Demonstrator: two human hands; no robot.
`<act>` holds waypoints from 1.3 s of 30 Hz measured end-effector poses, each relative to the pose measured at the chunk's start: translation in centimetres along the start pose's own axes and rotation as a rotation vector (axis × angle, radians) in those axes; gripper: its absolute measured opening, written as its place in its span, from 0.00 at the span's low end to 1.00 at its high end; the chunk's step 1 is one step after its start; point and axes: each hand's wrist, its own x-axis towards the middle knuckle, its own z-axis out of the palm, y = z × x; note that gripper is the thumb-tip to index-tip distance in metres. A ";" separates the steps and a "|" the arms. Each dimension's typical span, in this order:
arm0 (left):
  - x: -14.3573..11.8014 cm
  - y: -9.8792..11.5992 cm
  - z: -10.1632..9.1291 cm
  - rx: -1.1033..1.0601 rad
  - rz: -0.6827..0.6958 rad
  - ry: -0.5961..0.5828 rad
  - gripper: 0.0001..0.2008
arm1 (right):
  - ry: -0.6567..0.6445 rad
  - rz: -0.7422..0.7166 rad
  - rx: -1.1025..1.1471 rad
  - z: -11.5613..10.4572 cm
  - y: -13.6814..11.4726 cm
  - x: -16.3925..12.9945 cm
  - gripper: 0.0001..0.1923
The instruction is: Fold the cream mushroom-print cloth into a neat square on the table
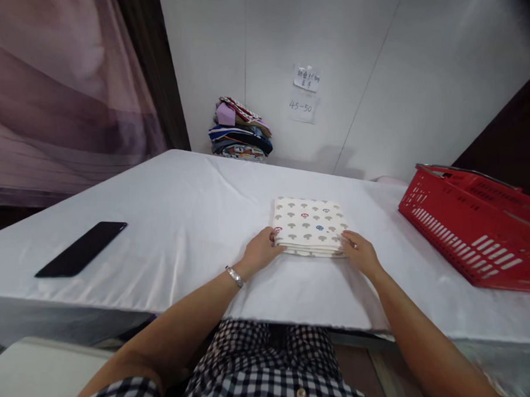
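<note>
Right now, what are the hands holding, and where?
Both hands, left hand and right hand, grip the near corners of the folded white mushroom-print cloth.

Soft, even indoor light is falling from above, keeping the white cloth-covered table point(169, 214) bright without harsh glare. Faint shadows are pooling along the table's far edge under the pale panelled wall point(364, 53). Wide-angle distortion is bending straight lines towards the frame's edges, and the top right corner is darkening and blurring.
</note>
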 end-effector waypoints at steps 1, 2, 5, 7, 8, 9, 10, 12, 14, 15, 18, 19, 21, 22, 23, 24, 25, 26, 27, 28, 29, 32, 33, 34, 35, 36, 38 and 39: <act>-0.1 0.3 0.0 0.046 -0.004 0.001 0.19 | -0.014 -0.011 -0.009 0.2 0.0 -0.1 0.18; -0.2 0.5 0.1 0.080 -0.007 0.003 0.18 | -0.025 -0.017 -0.016 0.4 0.0 -0.1 0.17; -0.3 0.9 0.2 0.124 -0.003 0.010 0.16 | -0.017 -0.007 -0.005 0.5 -0.2 -0.2 0.17; -0.3 1.0 0.3 0.138 0.006 0.022 0.14 | 0.019 0.008 0.014 0.4 -0.4 -0.5 0.18; -0.3 1.0 0.3 0.148 0.015 0.027 0.13 | 0.035 0.016 0.019 0.2 -0.5 -0.6 0.18; -0.4 1.0 0.3 0.161 0.025 0.030 0.12 | 0.048 0.022 0.021 0.1 -0.6 -0.9 0.19; -0.4 0.9 0.4 0.174 0.037 0.030 0.11 | 0.059 0.025 0.023 0.0 -0.7 -1.1 0.19; -0.3 0.9 0.4 0.205 0.051 0.030 0.09 | 0.083 0.026 0.035 -0.2 -0.7 -1.6 0.20; -0.2 0.9 0.4 0.236 0.054 0.030 0.08 | 0.112 0.026 0.056 -0.2 -0.7 -2.0 0.20; -0.2 0.9 0.4 0.251 0.056 0.029 0.08 | 0.122 0.028 0.065 -0.2 -0.7 -2.2 0.20; 0.1 0.7 0.4 0.294 0.071 0.023 0.08 | 0.145 0.044 0.070 -0.1 -0.5 -2.8 0.20; 0.2 0.7 0.4 0.312 0.079 0.024 0.09 | 0.153 0.047 0.061 -0.1 -0.4 -3.0 0.19; 0.3 0.6 0.5 0.359 0.098 0.028 0.09 | 0.165 0.043 0.033 0.1 -0.3 -3.4 0.19; 0.3 0.6 0.5 0.385 0.108 0.028 0.09 | 0.160 0.039 0.015 0.1 -0.3 -3.5 0.18; 0.3 0.5 0.5 0.411 0.119 0.029 0.09 | 0.149 0.038 -0.005 0.1 -0.3 -3.6 0.19; 0.3 0.5 0.5 0.437 0.127 0.030 0.09 | 0.138 0.042 -0.026 0.1 -0.4 -3.7 0.19; 0.3 0.5 0.5 0.458 0.132 0.034 0.10 | 0.128 0.051 -0.044 0.1 -0.5 -3.8 0.20; 0.3 0.5 0.5 0.472 0.134 0.039 0.10 | 0.120 0.064 -0.056 0.1 -0.6 -3.8 0.21; 0.4 0.5 0.6 0.481 0.133 0.043 0.10 | 0.113 0.078 -0.061 0.0 -0.7 -3.8 0.22; 0.4 0.4 0.6 0.485 0.131 0.045 0.10 | 0.105 0.088 -0.059 -0.1 -0.8 -3.8 0.22; 0.4 0.4 0.6 0.486 0.129 0.046 0.10 | 0.096 0.093 -0.052 -0.1 -1.0 -3.7 0.22; 0.5 0.3 0.6 0.486 0.137 0.044 0.09 | 0.086 0.097 -0.020 -0.1 -1.2 -3.4 0.22; 0.5 0.3 0.7 0.488 0.140 0.042 0.09 | 0.093 0.104 -0.006 -0.1 -1.2 -3.3 0.22; 0.5 0.3 0.7 0.489 0.143 0.038 0.08 | 0.105 0.112 0.012 0.0 -1.2 -3.2 0.22; 0.5 0.3 0.7 0.489 0.144 0.034 0.07 | 0.117 0.115 0.034 0.0 -1.1 -3.0 0.21; 0.5 0.4 0.7 0.487 0.147 0.030 0.07 | 0.127 0.111 0.058 0.1 -1.1 -2.9 0.21; 0.6 0.4 0.6 0.479 0.152 0.026 0.05 | 0.155 0.094 0.102 0.1 -1.1 -2.8 0.21; 0.6 0.5 0.6 0.476 0.152 0.024 0.05 | 0.164 0.090 0.112 0.1 -1.2 -2.7 0.21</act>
